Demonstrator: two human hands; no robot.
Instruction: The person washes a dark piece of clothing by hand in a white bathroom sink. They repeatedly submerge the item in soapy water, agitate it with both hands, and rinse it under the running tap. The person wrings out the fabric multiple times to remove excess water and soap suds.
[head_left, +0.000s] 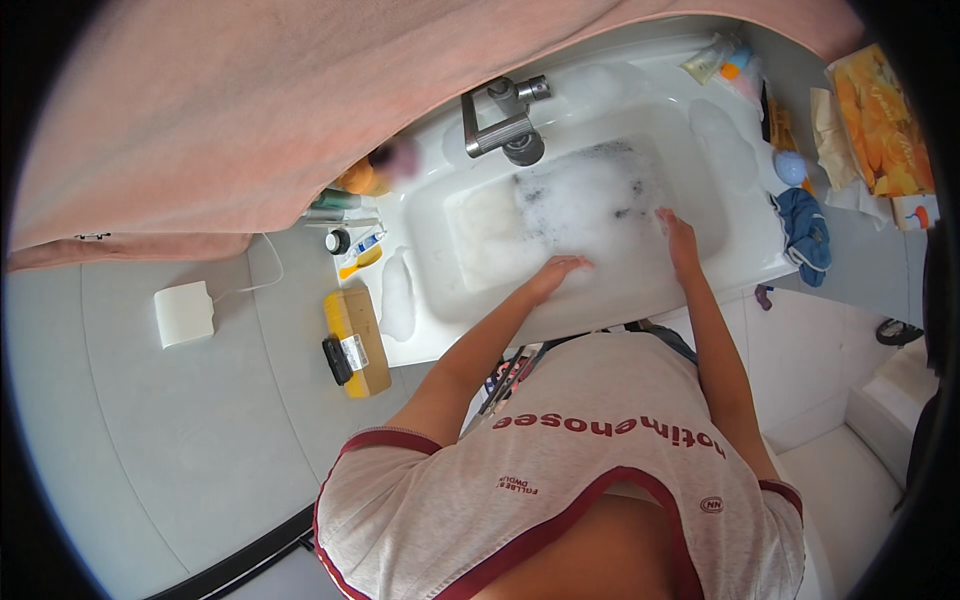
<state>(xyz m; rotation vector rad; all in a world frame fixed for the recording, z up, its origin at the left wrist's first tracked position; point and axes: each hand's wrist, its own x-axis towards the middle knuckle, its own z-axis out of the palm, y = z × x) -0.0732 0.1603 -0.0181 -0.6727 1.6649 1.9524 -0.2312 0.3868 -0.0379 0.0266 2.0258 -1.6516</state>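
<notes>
A white sink basin (431, 296) holds cloudy water under thick white suds (581, 202). Dark patches of what looks like cloth (615, 148) show through the foam; most of it is hidden. My left hand (559, 276) is over the near side of the basin, its fingers stretched towards the right at the edge of the suds. To the right, my right hand (679, 238) is raised at the foam's right side, fingers pointing away from me. I see nothing held in either hand. Beyond them stands a grey metal faucet (501, 127), its spout above the far part of the basin.
On the left rim lie a yellow comb (361, 261), a tube (369, 241) and a cardboard box (366, 337). A blue cloth (804, 232), a pale blue ball (790, 167) and an orange tissue pack (877, 120) are right. A pink towel (262, 112) hangs across the far left.
</notes>
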